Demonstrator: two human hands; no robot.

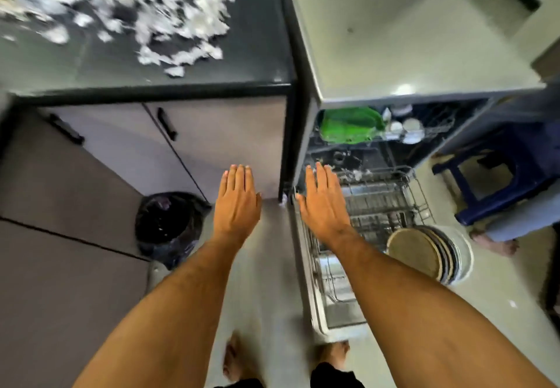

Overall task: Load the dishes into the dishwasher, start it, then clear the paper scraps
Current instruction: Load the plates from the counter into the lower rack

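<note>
Both hands flat and empty, fingers straight: left hand [237, 203] over the floor, right hand [321, 203] above the near left corner of the pulled-out lower rack [385, 203] of the open dishwasher [424, 63]. Stacked plates [424, 251] upright at the rack's right end, green item [348, 125] and white cups [412, 128] in the upper rack. Paper scraps [169, 15] scattered on the black desk [212, 75], bin [169, 227] on the floor below.
</note>
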